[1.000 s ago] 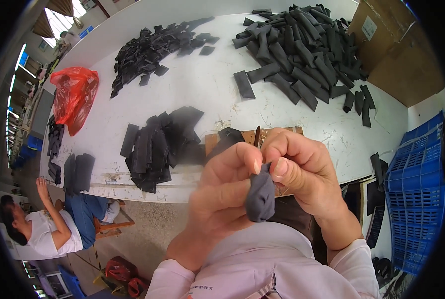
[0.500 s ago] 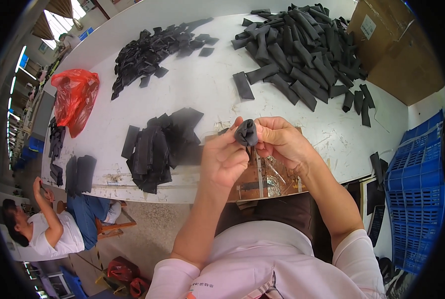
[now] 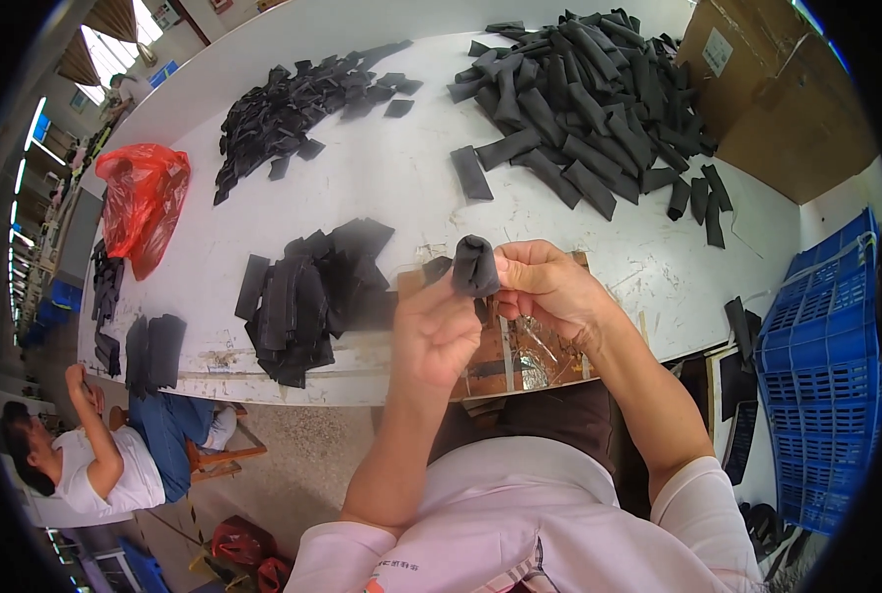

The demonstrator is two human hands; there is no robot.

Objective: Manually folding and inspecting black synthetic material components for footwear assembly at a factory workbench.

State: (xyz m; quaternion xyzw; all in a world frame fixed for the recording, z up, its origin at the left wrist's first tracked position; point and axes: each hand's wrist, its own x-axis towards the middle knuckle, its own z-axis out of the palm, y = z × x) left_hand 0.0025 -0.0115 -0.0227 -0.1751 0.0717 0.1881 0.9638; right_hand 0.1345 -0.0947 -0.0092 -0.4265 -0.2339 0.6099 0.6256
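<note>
Between my two hands, over the table's near edge, is a black fabric sleeve (image 3: 474,267) with its folded end facing up toward me. My left hand (image 3: 435,331) pinches its left side, the other fingers curled in toward the palm. From the right, my right hand (image 3: 551,287) grips the sleeve's edge between thumb and bent fingers. Below them lies a brown board (image 3: 495,381) with clear tape on it, partly hidden by my hands. Left of my left hand sits a stack of flat black fabric pieces (image 3: 293,311).
A large heap of black fabric tubes (image 3: 579,109) lies at the far right, beside a cardboard box (image 3: 777,99). Small black pieces (image 3: 283,114) are piled far left, near a red plastic bag (image 3: 144,203). Blue crates (image 3: 821,385) stand right. Another person (image 3: 105,445) sits at left.
The sleeve has tipped so that more of its length shows, and its folded end looks flatter. Both hands have shifted slightly left and remain on it.
</note>
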